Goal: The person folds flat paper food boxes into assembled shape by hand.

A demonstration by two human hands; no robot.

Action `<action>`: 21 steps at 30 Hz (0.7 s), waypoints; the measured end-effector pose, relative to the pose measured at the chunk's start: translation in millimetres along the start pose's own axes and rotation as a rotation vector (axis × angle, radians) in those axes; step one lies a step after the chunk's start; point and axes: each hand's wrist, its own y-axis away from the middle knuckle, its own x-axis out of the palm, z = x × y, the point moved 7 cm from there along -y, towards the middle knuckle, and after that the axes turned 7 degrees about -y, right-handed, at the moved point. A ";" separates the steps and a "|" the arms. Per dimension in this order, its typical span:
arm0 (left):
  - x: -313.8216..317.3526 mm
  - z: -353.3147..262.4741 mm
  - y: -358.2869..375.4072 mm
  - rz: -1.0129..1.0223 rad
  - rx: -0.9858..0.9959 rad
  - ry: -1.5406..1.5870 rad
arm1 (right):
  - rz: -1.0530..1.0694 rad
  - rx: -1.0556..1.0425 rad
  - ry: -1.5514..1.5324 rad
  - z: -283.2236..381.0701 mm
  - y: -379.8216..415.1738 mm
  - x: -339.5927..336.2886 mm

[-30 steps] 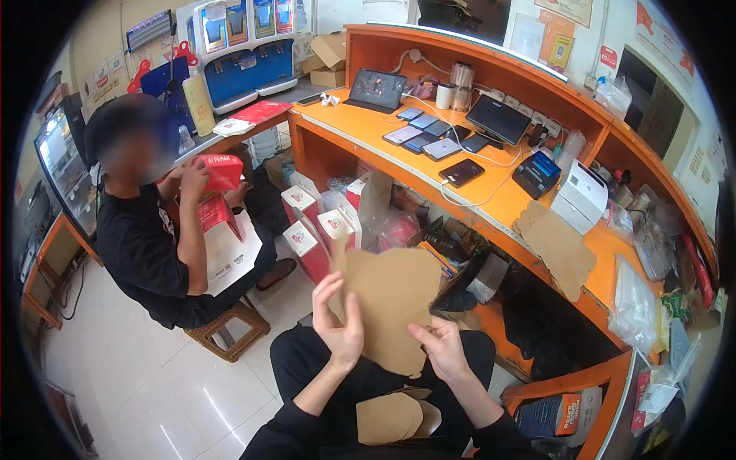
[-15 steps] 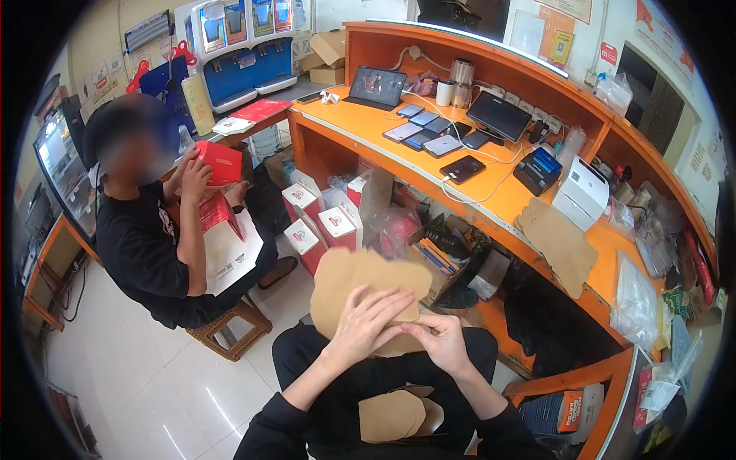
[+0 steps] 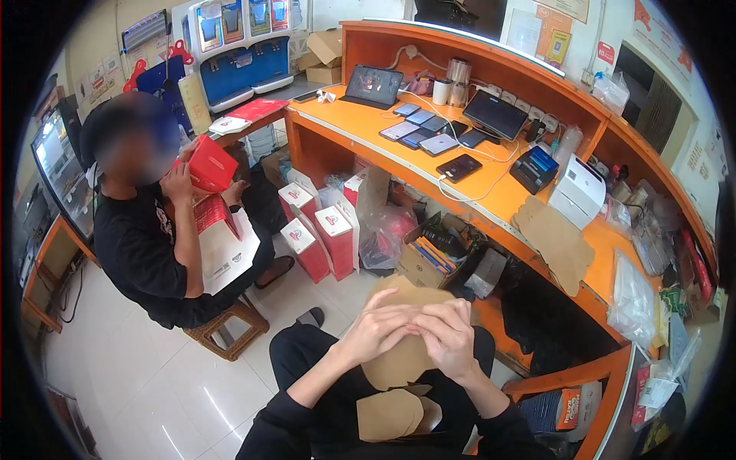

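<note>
A brown cardboard box blank (image 3: 399, 366) is held over my lap, its far part rising behind my fingers. My left hand (image 3: 376, 328) has its fingers and thumb closed on the upper part of the cardboard. Right beside it my right hand (image 3: 446, 337) pinches the same area, the fingertips of both hands meeting. Whatever fold lies between the fingertips is hidden. Nearer my body, a partly folded brown cardboard box (image 3: 389, 415) rests on my lap with its flaps raised.
At left a seated person (image 3: 142, 230) handles a red box (image 3: 212, 164). Red and white boxes (image 3: 334, 222) stand on the floor ahead. The orange counter (image 3: 345, 126) carries phones, a tablet, a printer (image 3: 576, 192) and stacked brown cardboard blanks (image 3: 553, 244).
The cardboard has turned and lowered from its raised, flat position to behind and below my hands. My left hand has gone from lying spread on it to pinching beside my right.
</note>
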 end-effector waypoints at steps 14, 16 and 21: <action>-28.6 53.3 52.8 -0.673 -0.676 0.113 | 0.001 0.746 -0.691 -71.3 49.6 37.6; -30.5 55.3 54.8 -0.766 -0.702 0.151 | 0.053 0.975 -0.965 -75.3 65.5 54.6; -33.0 25.8 25.4 -0.700 -0.406 -0.316 | 0.044 0.627 -0.667 -72.1 41.9 35.2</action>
